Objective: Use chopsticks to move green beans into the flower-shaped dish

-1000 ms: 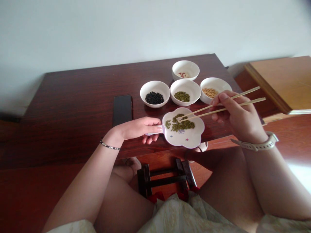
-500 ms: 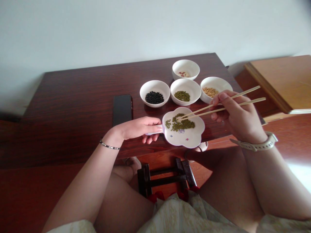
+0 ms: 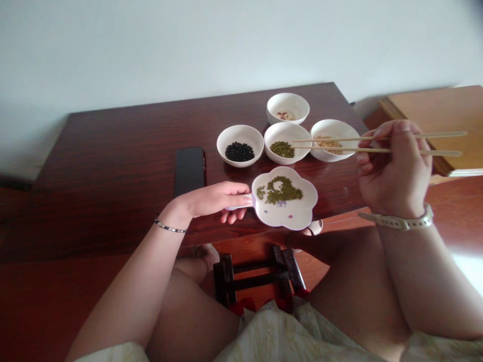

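Note:
My left hand [image 3: 226,198] is closed round the handle of a white flower-shaped dish [image 3: 302,211] with a pale purple rim. Green mung beans [image 3: 289,191] lie in the dish. In my right hand [image 3: 396,168] is a pair of wooden chopsticks [image 3: 339,144]. Their tips reach over the white bowl [image 3: 298,133] of mung beans; whether they pinch a bean is too small to tell. The chopsticks cross above another white bowl [image 3: 345,130], which holds yellow beans [image 3: 328,144].
A bowl of black beans [image 3: 240,152] stands left of the mung bean bowl. Behind is a bowl with reddish and pale pieces [image 3: 285,115]. A dark phone [image 3: 189,171] lies on the brown table [image 3: 124,161]. A wooden cabinet [image 3: 445,115] is at right.
My right hand has moved right and the chopstick tips have gone from the flower-shaped dish up to the mung bean bowl. My left hand and the dish stay in place.

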Demonstrator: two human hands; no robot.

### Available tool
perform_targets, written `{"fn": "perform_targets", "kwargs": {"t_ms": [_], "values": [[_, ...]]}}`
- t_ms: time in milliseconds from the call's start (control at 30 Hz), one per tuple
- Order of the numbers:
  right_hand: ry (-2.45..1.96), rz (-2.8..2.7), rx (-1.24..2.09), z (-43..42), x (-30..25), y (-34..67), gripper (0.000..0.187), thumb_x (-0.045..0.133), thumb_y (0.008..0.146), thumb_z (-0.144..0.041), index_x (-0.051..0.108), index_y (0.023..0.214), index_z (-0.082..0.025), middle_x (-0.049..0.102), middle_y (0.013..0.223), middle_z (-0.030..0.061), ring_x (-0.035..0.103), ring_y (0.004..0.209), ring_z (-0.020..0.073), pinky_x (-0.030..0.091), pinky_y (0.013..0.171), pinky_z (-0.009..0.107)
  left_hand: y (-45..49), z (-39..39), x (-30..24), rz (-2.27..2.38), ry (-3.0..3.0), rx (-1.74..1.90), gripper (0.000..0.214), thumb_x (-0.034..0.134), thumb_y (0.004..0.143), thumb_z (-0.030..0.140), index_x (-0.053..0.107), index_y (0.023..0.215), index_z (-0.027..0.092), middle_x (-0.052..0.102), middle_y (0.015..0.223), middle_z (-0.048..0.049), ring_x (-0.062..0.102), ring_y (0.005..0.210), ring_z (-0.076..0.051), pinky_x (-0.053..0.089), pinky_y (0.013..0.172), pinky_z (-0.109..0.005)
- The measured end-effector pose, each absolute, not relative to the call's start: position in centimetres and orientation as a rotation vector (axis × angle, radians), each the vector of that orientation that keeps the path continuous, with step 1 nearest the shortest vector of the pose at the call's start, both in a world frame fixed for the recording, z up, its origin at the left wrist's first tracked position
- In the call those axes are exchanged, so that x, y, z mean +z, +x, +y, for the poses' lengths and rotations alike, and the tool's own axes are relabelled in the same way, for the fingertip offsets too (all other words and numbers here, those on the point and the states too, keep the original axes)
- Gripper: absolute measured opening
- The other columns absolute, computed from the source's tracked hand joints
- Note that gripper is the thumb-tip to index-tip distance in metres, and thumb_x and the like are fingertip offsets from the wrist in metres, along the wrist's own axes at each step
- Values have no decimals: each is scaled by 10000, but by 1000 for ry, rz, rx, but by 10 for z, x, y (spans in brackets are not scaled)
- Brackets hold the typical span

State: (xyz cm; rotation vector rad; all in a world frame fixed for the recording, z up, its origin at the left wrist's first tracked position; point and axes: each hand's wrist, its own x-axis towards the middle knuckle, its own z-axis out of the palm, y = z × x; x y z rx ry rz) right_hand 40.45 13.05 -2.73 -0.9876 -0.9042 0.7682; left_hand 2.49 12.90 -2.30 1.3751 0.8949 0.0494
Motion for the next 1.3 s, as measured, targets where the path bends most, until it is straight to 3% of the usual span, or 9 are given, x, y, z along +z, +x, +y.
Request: {"fn": "perform_targets", "kwargs": {"t_ms": [100,367,600,1300], "values": [[-1021,-943,779,129,-25,404,380,1026,1028,-446,776,819,-250,717,870,43,602,591,119,406,415,177,24,129,-24,893,1381,50,404,748,1287,552,696,1087,206,787,922,-24,686,738,-142,569,663,-254],[-1206,-1031,977,111,-14,396,356,1024,1026,-447,813,824,-243,760,818,32,586,506,112,357,383,201,25,129,-22,900,1372,53,435,820,1245,589,688,1072,212,790,924,-17,680,722,-137,560,655,-256],[-1274,-1222,1037,105,-13,395,501,1015,1083,-639,818,845,-245,718,753,16,643,540,142,436,445,214,24,130,-24,888,1379,50,415,782,1275,563,694,1077,210,792,923,-18,690,717,-135,560,647,-253],[-1260,-1198,1028,105,-12,397,453,1026,1090,-575,832,870,-229,768,821,23,686,544,110,493,442,150,25,130,-22,888,1372,48,383,778,1275,538,709,1101,204,785,917,-16,684,726,-138,563,657,-254]]}}
